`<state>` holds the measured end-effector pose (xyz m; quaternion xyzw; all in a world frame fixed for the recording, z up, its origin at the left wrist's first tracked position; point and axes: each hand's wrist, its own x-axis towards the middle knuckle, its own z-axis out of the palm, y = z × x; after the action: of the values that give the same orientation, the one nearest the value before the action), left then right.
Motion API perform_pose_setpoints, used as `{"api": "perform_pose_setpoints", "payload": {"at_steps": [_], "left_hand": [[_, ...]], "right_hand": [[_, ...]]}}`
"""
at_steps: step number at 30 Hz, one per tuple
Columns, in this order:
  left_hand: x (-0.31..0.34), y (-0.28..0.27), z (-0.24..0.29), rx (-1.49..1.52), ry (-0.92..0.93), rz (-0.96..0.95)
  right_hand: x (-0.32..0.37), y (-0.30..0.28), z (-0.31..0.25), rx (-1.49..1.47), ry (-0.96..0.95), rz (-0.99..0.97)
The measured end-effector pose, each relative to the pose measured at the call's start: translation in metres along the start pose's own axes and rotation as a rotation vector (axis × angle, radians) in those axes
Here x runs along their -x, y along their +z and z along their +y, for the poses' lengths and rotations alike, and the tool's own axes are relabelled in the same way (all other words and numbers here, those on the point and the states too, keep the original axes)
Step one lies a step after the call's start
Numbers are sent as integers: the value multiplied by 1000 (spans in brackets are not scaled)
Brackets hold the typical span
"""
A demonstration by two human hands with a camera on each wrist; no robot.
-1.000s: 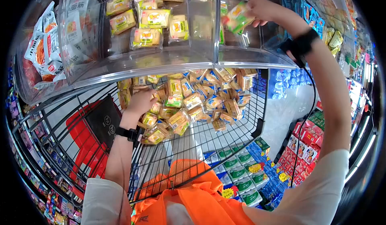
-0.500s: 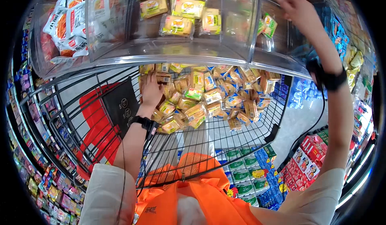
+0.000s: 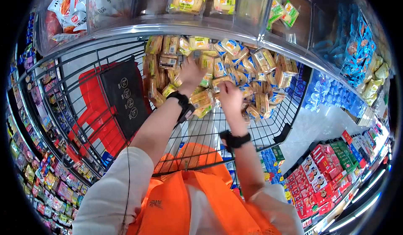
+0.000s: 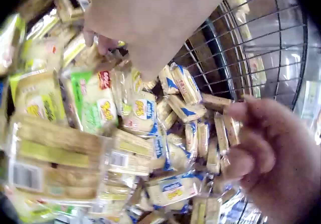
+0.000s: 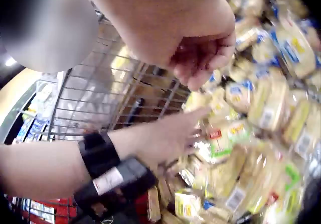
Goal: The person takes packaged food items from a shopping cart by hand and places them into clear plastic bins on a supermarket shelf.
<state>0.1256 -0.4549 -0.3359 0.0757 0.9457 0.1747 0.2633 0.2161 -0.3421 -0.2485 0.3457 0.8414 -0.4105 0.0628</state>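
Many wrapped bread-like packs (image 3: pixel 262 61) (image 4: pixel 55 158) lie heaped in a wire cart. Over the heap's middle, my left hand (image 3: pixel 192 72) (image 4: pixel 145 23) (image 5: pixel 160 136) reaches down with fingers mostly extended, near a pack with a green and red label (image 4: pixel 91 96) (image 5: pixel 225 138); fingertip contact is unclear. Just to its right, my right hand (image 3: pixel 231 97) (image 4: pixel 271 156) (image 5: pixel 200 53) hovers above the packs, fingers loosely curled, with nothing visible in them. Two green-labelled packs (image 3: pixel 290 13) lie in a clear bin beyond the cart.
Clear divided bins (image 3: pixel 201 28) run along the cart's far side, holding yellow-labelled packs (image 3: pixel 187 2), white pouches (image 3: pixel 69 8) and blue packets (image 3: pixel 359 52). A black panel (image 3: pixel 126 94) and red part are at the cart's left. Red boxes (image 3: pixel 312 176) stand at lower right.
My right hand has let go of a green-labelled pack in the bin and come down over the cart. My left hand has moved right across the heap, and the head view has shifted.
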Motion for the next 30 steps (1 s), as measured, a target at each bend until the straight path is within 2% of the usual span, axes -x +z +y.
{"api": "perform_pose_setpoints", "payload": {"at_steps": [2, 3, 5, 6, 9, 10, 11, 13, 14, 16, 17, 19, 20, 21, 22, 23, 24, 25, 27, 28, 29, 30], "left_hand": [[-2, 15, 9, 172, -174, -14], [-4, 12, 12, 170, -174, -16], [-8, 3, 13, 428, -159, -116], [-8, 8, 8, 521, -183, -101], [-9, 29, -23, 629, -149, -65], [-3, 34, -26, 734, -140, -11], [4, 26, -24, 731, -136, -8], [20, 1, -11, 975, -296, -302], [27, -5, -2, 1005, -394, -323], [38, -14, 8, 1032, -410, -339], [43, -17, 12, 1060, -426, -353], [51, -15, 15, 1118, -375, -354], [56, -17, 18, 1146, -337, -454], [57, -20, 20, 1171, -300, -555], [56, -24, 21, 1172, -290, -548], [54, -27, 20, 1059, -166, -551], [53, -30, 20, 947, -48, -551], [50, -33, 18, 959, -44, -545], [41, -37, 13, 823, 285, -269], [28, -30, 2, 785, 229, -240], [16, -20, -10, 623, 302, -190], [-3, -1, -21, 582, 299, -351]], "right_hand": [[-1, 30, 23, -103, 85, 2], [-1, 37, 31, -153, 154, -28], [-6, 39, 51, -168, 169, -82], [-9, 40, 61, -184, 178, -132], [-21, 36, 106, -218, 147, -98], [-26, 36, 125, -313, 161, -170], [-27, 32, 123, -317, 158, -168], [-29, 15, 112, -378, 239, -206], [-29, 11, 106, -380, 238, -204], [-25, 11, 90, -322, 5, -146], [-23, 11, 83, -323, 0, -143], [-21, 10, 68, -444, 58, -251], [-21, -1, 52, -381, -48, -247], [-21, -1, 50, -384, -62, -243], [-20, -1, 47, -427, 23, -272], [-19, -3, 42, -467, 110, -303], [-18, -7, 38, -391, 31, -253], [-15, -14, 36, -381, 22, -255], [-8, -61, -16, -275, -69, -278], [-1, -91, -48, -417, -49, -319], [4, -119, -83, -555, -26, -361], [5, -137, -111, -683, -108, -342]]}}
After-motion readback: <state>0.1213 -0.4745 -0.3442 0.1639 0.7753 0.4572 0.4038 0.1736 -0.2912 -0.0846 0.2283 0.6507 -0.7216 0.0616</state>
